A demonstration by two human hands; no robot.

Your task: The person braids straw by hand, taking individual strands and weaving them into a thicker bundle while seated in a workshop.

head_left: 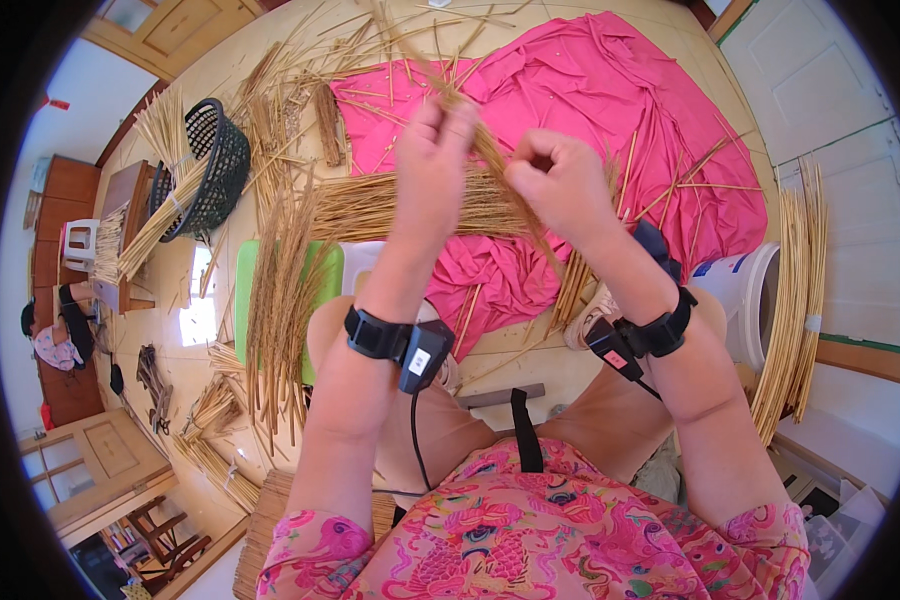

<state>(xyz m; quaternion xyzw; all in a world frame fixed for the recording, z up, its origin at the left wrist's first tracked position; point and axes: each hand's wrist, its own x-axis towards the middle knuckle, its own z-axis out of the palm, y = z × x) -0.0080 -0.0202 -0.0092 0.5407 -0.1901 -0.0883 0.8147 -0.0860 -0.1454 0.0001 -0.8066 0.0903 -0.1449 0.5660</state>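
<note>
A thin dried stalk with a feathery seed head (493, 154) runs slantwise across the upper middle, blurred at its top end. My left hand (436, 142) grips it from the left. My right hand (559, 176) is curled beside its lower part, thumb and forefinger meeting at or close to it; whether they pinch it I cannot tell. Beneath both hands a thick bundle of dried stalks (360, 206) lies crosswise on a pink cloth (607, 82). More stalks with seed heads (277, 322) hang over a green stool (247, 292) at the left.
A dark plastic basket (229, 169) holding tied stalk bundles stands at the upper left. On the right a white bucket (742, 300) lies on its side near a tall tied bundle (799, 300). Loose stalks litter the tiled floor. Another person (64, 341) sits far left.
</note>
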